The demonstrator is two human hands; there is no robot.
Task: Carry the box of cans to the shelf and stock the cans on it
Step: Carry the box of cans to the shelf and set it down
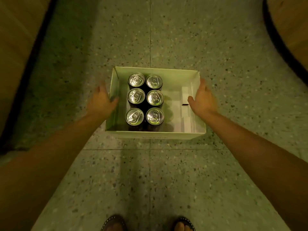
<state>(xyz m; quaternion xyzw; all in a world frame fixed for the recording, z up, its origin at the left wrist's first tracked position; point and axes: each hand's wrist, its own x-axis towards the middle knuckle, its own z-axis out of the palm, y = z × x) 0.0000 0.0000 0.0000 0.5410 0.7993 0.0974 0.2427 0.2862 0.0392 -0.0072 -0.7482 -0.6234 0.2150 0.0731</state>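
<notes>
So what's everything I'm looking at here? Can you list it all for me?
box: one, white, open-topped, on the floor between the hands
cans: six, silver tops with dark sides, upright in two rows of three in the box's left half
floor: speckled tile, greenish in this light
furniture edges: two, tan with dark trim, at the far left and far right; what they are is unclear
left hand: open, thumb at the box's left wall
right hand: open, beside the box's right wall
feet: two, in dark sandals, bottom edge
</notes>
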